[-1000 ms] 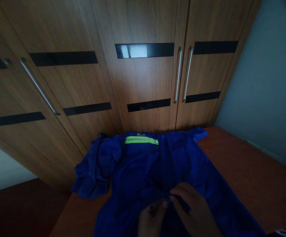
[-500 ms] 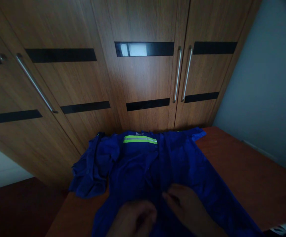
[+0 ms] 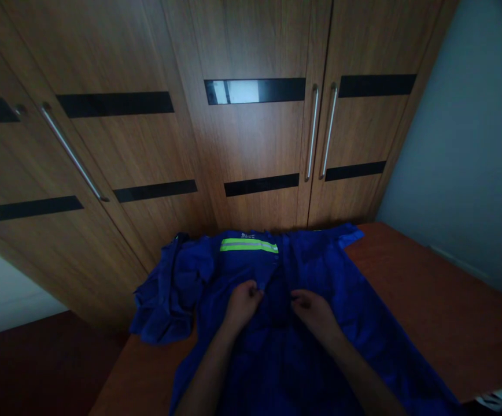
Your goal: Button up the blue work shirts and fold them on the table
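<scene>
A dark blue work jacket (image 3: pixel 320 263) lies spread out, with a yellow-green and silver reflective strip (image 3: pixel 249 245) across its far part and small lettering above the strip. My left hand (image 3: pixel 243 305) is closed in a pinch on the cloth beside the jacket's middle opening, below the strip. Opposite it, my right hand (image 3: pixel 315 313) has its fingers curled together at the other side of that opening. Shadow hides how much cloth the fingertips hold. Bunched blue cloth (image 3: pixel 168 294) lies to the left; whether it is part of the jacket I cannot tell.
The jacket rests on a reddish-brown surface (image 3: pixel 420 306). Just behind stands a wooden wardrobe (image 3: pixel 259 138) with black strips and metal handles (image 3: pixel 312 133). A pale wall (image 3: pixel 463 156) rises on the right. Something white (image 3: pixel 498 400) shows at the lower right edge.
Both hands have moved forward, away from me, up the jacket toward the reflective strip. They were blurred near the bottom before. The view has shifted slightly.
</scene>
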A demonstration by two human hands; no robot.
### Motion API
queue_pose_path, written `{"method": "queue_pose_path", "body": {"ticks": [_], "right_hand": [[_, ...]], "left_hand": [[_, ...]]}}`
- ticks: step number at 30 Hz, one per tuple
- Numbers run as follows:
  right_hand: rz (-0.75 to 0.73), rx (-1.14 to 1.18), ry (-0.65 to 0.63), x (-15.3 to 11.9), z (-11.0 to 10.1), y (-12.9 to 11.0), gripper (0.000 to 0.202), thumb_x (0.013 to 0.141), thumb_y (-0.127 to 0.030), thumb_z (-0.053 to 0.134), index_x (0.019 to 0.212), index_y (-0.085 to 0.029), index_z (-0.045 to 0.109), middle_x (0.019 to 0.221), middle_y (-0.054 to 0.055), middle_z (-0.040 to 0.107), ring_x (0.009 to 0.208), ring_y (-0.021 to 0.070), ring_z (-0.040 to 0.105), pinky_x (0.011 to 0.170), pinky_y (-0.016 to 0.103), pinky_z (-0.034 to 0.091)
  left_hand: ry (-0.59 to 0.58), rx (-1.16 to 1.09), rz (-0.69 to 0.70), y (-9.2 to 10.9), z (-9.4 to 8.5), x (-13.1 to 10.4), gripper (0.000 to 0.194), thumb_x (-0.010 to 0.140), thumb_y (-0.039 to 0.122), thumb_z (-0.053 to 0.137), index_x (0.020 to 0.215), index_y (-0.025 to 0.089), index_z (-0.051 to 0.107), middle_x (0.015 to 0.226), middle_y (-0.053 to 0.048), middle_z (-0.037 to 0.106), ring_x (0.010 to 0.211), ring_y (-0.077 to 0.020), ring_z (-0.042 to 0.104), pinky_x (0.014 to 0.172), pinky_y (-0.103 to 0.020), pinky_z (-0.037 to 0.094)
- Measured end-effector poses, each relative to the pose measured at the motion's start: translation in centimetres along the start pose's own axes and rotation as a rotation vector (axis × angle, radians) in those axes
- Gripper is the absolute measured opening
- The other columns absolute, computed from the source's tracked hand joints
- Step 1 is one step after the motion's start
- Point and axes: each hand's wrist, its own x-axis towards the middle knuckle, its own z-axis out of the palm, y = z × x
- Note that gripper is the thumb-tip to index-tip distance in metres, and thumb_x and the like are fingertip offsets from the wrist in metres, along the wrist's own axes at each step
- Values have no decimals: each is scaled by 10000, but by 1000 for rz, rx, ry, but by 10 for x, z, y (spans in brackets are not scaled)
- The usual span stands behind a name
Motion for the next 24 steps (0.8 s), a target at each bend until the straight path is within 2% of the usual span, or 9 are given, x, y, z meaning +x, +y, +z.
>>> {"method": "queue_pose_path", "body": {"ticks": [3, 6, 9, 12, 15, 18, 20, 22, 24], "right_hand": [[117, 380, -28, -10, -12, 3, 409, 704, -322, 579, 1066, -141, 638, 789, 46, 688, 716, 185, 643, 648, 280, 477], [149, 607, -165, -22, -21, -9, 334, 712, -309, 577, 1007, -177, 663, 845, 53, 695, 774, 176, 645, 697, 274, 481], [128, 752, -276, -27, -27, -17, 251, 717, -279, 549, 922, -190, 662, 833, 54, 695, 761, 173, 642, 707, 278, 487], [164, 736, -231, -27, -29, -13, 202, 693, -279, 558, 864, -198, 627, 787, 28, 676, 713, 156, 626, 675, 264, 481], [161, 622, -196, -25, -27, -1, 201, 672, -289, 576, 850, -198, 597, 799, 12, 661, 729, 143, 620, 682, 248, 466], [136, 472, -95, -22, -23, 13, 241, 650, -270, 565, 881, -201, 567, 788, 0, 642, 678, 134, 603, 602, 229, 443], [100, 371, 12, -18, -20, 23, 263, 642, -261, 544, 900, -210, 547, 739, -18, 609, 606, 131, 575, 537, 229, 426], [17, 243, 77, -14, -20, 31, 240, 646, -243, 525, 883, -213, 554, 717, -21, 590, 582, 136, 564, 539, 248, 437], [-104, 85, 89, -12, -23, 35, 195, 662, -206, 509, 837, -206, 595, 744, -2, 604, 631, 147, 579, 609, 273, 461]], "left_hand": [[-45, -472, -58, 6, -6, 2, 230, 843, 385, 522, 732, 184, 513, 640, 41, 536, 594, -99, 546, 606, -201, 423], [-81, -1042, -172, 14, -9, 4, 263, 713, 359, 710, 728, 170, 528, 634, 51, 536, 558, -65, 530, 607, -186, 435], [-39, -1188, -170, 18, -7, 11, 247, 678, 284, 758, 758, 162, 558, 662, 38, 574, 575, -65, 554, 626, -197, 459], [50, -1205, -148, 17, -5, 20, 219, 703, 205, 727, 852, 168, 570, 735, 20, 617, 635, -71, 589, 664, -201, 475], [129, -1061, -115, 15, -2, 23, 312, 724, 138, 667, 1013, 166, 552, 949, -55, 651, 790, -116, 629, 763, -255, 491], [325, -566, 43, 18, 3, 12, 366, 736, 126, 609, 1091, 168, 528, 1112, -103, 590, 957, -187, 598, 829, -325, 481], [382, -218, 198, 24, 8, -2, 248, 784, 150, 547, 1030, 179, 551, 1061, -85, 582, 986, -206, 572, 854, -343, 464], [267, 2, 316, 30, 16, -21, 135, 841, 179, 476, 937, 194, 571, 941, -55, 596, 918, -198, 580, 835, -336, 459], [74, 120, 381, 34, 25, -40, 133, 862, 198, 459, 903, 207, 585, 887, -36, 604, 854, -188, 586, 801, -322, 461]]}}
